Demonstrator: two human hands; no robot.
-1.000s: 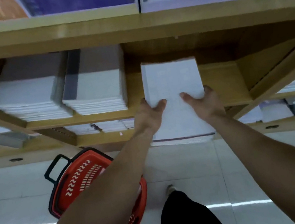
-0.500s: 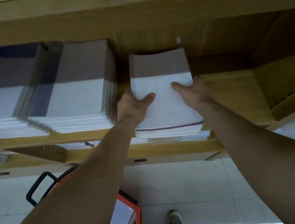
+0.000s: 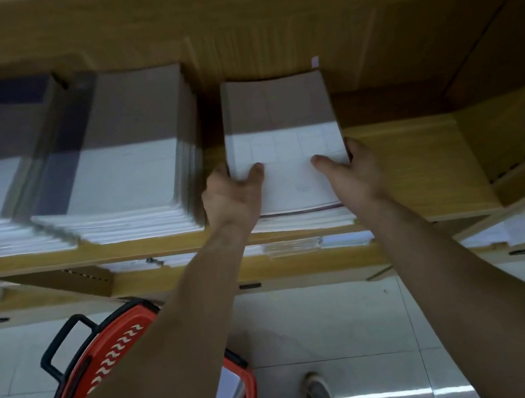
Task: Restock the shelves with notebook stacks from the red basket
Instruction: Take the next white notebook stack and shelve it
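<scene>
The notebook stack (image 3: 281, 133) lies on the wooden shelf (image 3: 422, 165), its near end at the front edge. The left hand (image 3: 233, 196) and right hand (image 3: 354, 173) grip its sides, thumbs on the cover. The other fingers seem to curl underneath, mostly hidden. A taller stack (image 3: 129, 158) sits just left of it. The red basket (image 3: 107, 357) stands on the floor (image 3: 326, 320).

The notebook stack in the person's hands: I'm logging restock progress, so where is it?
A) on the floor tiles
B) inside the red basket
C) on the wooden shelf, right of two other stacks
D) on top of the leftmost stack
C: the notebook stack lies on the wooden shelf, right of the two other stacks, with the left hand and right hand gripping its near corners.
</scene>
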